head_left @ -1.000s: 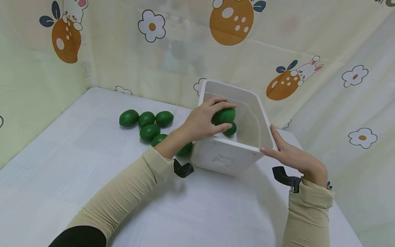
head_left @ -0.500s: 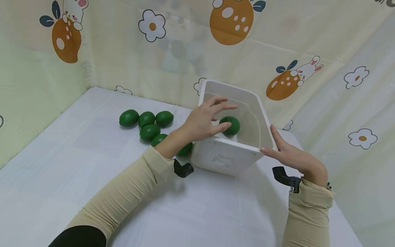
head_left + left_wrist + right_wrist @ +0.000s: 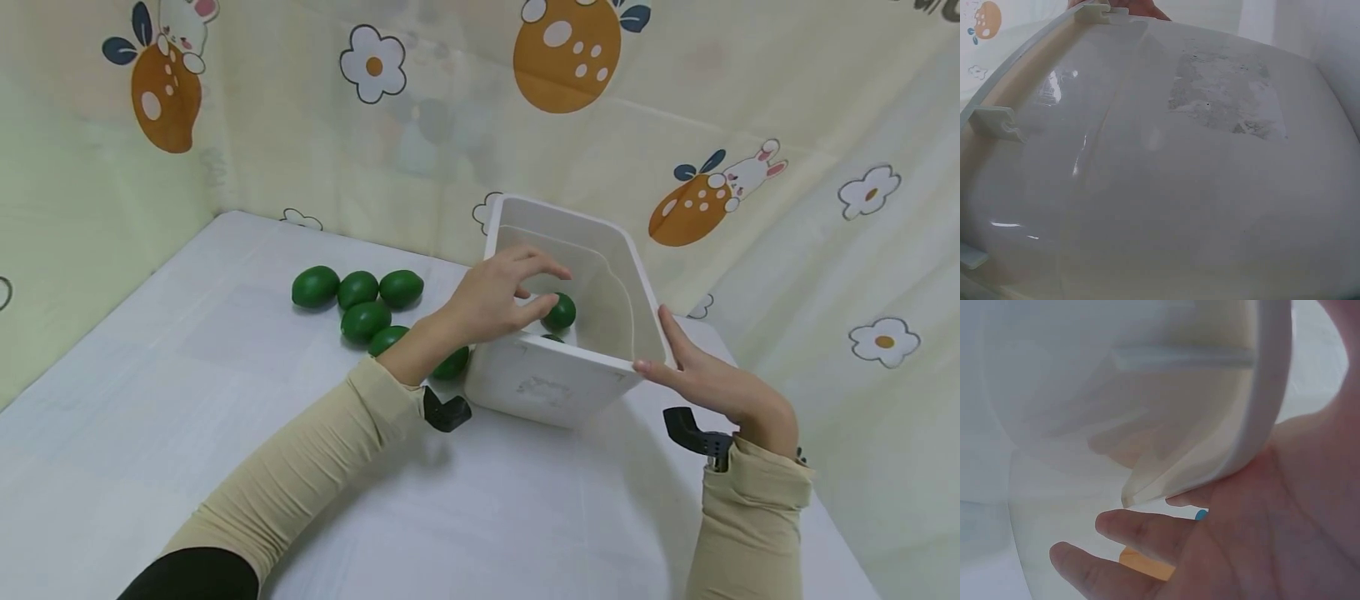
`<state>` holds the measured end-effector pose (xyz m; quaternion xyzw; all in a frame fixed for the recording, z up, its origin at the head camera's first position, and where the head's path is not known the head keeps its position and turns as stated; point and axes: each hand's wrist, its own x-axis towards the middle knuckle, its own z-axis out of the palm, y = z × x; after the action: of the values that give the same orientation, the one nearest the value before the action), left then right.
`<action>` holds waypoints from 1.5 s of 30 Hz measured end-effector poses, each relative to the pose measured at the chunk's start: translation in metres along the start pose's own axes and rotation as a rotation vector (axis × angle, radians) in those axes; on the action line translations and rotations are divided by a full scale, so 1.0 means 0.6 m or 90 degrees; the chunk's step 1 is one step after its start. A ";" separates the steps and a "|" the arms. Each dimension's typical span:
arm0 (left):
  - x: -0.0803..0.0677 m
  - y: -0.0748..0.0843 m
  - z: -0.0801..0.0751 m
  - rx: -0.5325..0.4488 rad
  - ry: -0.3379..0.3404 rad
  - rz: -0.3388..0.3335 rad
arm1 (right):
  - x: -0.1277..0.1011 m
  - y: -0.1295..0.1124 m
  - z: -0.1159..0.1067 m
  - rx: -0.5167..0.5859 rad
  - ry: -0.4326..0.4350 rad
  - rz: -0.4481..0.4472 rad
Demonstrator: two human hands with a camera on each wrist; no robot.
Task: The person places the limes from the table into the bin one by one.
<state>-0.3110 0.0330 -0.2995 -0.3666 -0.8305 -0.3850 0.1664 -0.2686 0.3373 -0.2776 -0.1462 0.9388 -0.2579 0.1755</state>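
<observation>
A white plastic bin (image 3: 551, 383) stands tilted on the table, its opening facing up toward me. My left hand (image 3: 491, 296) reaches over its left rim, fingers spread and holding nothing. Inside the bin lies a green lime (image 3: 561, 312), close to my left thumb tip; a sliver of another green lime (image 3: 552, 338) shows behind the front rim. My right hand (image 3: 708, 379) holds the bin's right corner, thumb on the front rim and fingers along the right side. In the right wrist view, its fingers (image 3: 1141, 534) extend beneath the rim.
Several green limes (image 3: 365, 322) lie in a cluster on the white table (image 3: 187, 367), left of the bin; some are partly hidden by my left forearm. A patterned curtain (image 3: 442, 108) hangs behind the table. The bin's outer wall (image 3: 1179, 187) fills the left wrist view.
My left hand has let go of a lime, which dropped into the bin. Its fingers have spread and lowered slightly. My right hand and the bin have stayed in place.
</observation>
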 end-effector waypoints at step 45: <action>-0.112 -0.192 -0.154 0.158 -0.103 -0.580 | -0.001 0.013 0.002 0.010 0.009 -0.034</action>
<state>-0.3512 -0.1197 -0.3367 0.0288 -0.9567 -0.2866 -0.0420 -0.2692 0.3432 -0.2825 -0.1683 0.9336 -0.2710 0.1631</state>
